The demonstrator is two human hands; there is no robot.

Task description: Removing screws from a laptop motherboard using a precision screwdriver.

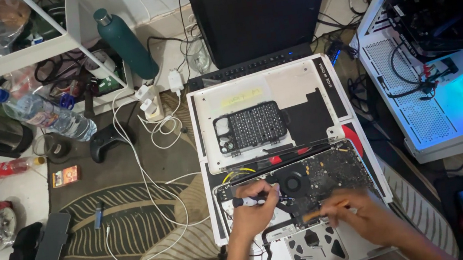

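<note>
Laptop (pixel 315 197) opened | left hand (pixel 253 212) screwdriver (pixel 248 201) | right hand (pixel 357 215) near edge

This looks like a room in a home where someone fixes computers on the floor. A rug (pixel 128 218) with a leaf pattern covers the floor. An opened laptop (pixel 309 198) lies on it. An open, glowing computer case (pixel 440 56), water bottles (pixel 46 115), a game controller (pixel 108 141) and tangled chargers (pixel 153 99) lie around.
</note>
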